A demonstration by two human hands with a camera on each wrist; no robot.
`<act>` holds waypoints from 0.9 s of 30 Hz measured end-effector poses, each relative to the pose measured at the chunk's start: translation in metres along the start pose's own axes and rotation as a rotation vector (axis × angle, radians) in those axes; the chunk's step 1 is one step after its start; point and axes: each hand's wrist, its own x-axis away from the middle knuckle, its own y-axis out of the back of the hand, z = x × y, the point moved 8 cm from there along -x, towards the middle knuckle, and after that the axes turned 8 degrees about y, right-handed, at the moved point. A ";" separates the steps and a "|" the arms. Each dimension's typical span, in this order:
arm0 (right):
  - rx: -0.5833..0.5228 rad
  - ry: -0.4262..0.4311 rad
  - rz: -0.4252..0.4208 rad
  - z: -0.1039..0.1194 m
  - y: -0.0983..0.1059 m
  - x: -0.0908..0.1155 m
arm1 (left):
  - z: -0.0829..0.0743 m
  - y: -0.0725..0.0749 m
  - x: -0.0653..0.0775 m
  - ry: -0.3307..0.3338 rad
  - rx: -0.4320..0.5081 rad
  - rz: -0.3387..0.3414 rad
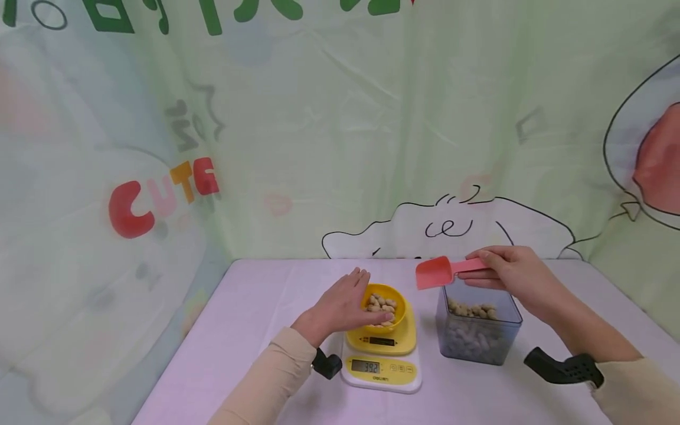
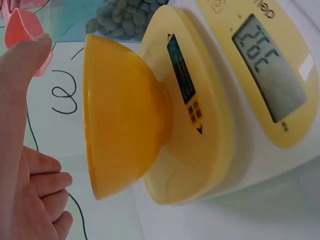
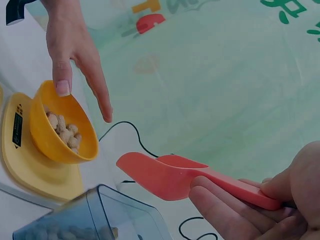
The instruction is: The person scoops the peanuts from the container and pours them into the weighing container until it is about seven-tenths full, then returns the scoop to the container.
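A yellow bowl (image 2: pixel 120 120) with peanuts in their shells (image 1: pixel 377 302) stands on a yellow and white kitchen scale (image 1: pixel 390 381), whose display shows digits like 392. My left hand (image 1: pixel 340 304) is over the bowl's left side with straight fingers, its thumb reaching across the bowl in the head view; it holds nothing. In my right hand (image 1: pixel 517 277) a pink scoop (image 1: pixel 437 273) is pinched by the handle, raised above the back of a clear bluish box (image 1: pixel 473 353) that holds more peanuts. The scoop points left, and no peanuts show in it.
Both the scale and the box stand on a table with a pale cloth (image 1: pixel 265 295). Behind the table hangs a light green printed curtain (image 1: pixel 345 130), which also runs along the left side. A dark wrist camera (image 1: pixel 563 366) sits on the right forearm.
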 end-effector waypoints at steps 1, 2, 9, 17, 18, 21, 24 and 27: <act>-0.002 0.002 -0.004 -0.001 0.003 0.001 | -0.002 0.001 -0.001 -0.006 -0.003 0.001; -0.003 0.004 -0.008 -0.002 0.005 0.002 | -0.004 0.003 -0.001 -0.013 -0.005 -0.001; -0.014 0.015 -0.029 -0.009 0.022 0.009 | -0.022 0.011 -0.008 -0.061 -0.033 -0.009; -0.014 0.012 -0.050 -0.017 0.039 0.019 | -0.046 0.017 -0.014 -0.120 -0.056 -0.014; -0.014 0.007 -0.051 -0.017 0.041 0.020 | -0.049 0.017 -0.015 -0.128 -0.061 -0.016; -0.004 -0.007 -0.058 -0.019 0.047 0.024 | -0.058 0.018 -0.017 -0.150 -0.073 -0.017; 0.018 -0.009 -0.066 -0.018 0.051 0.028 | -0.065 0.017 -0.019 -0.163 -0.062 -0.004; 0.020 -0.001 -0.070 -0.019 0.054 0.030 | -0.074 0.016 -0.021 -0.177 -0.054 0.006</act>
